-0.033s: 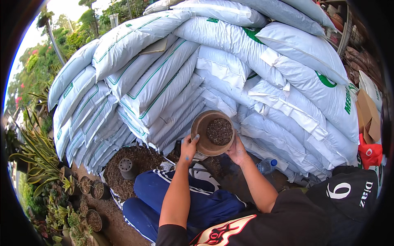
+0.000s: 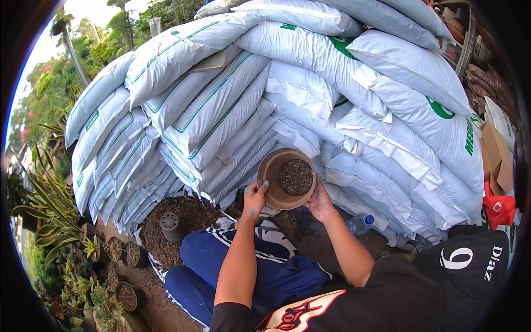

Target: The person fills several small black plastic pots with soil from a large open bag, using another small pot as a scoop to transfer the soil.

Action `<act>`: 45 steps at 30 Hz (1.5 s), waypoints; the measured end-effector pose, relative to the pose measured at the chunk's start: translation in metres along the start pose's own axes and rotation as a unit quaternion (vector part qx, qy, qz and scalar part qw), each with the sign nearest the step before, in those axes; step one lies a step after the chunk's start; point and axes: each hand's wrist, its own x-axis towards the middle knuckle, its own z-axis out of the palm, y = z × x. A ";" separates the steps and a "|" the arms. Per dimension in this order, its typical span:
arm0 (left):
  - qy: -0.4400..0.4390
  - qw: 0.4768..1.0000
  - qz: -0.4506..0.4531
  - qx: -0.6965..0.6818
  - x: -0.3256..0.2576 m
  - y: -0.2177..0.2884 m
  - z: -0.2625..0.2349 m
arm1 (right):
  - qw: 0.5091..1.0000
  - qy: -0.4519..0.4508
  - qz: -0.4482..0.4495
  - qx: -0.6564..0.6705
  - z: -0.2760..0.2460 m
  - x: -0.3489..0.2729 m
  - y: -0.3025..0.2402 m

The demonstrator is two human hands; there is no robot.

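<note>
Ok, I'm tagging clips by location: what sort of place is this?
Likely a plant nursery or garden potting area: stacked white sacks, potted plants along the left, and a brown pot holding dark soil-like material.

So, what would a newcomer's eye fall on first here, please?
Probably the stacked white sacks filling the upper middle. Next, the brown pot held near the centre by the left hand and right hand. Then perhaps the upturned dark pot on the soil heap, lower left.
</note>
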 end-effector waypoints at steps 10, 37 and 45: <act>0.020 0.999 0.025 -0.015 -0.001 0.007 -0.002 | 0.998 0.037 -0.047 0.003 -0.002 0.016 -0.013; 0.068 0.981 0.151 0.100 -0.008 0.030 -0.011 | 0.996 -0.031 -0.084 0.008 0.018 0.023 0.008; 0.053 0.958 0.096 0.264 -0.053 0.162 -0.068 | 0.982 -0.170 -0.075 0.046 0.058 0.021 0.040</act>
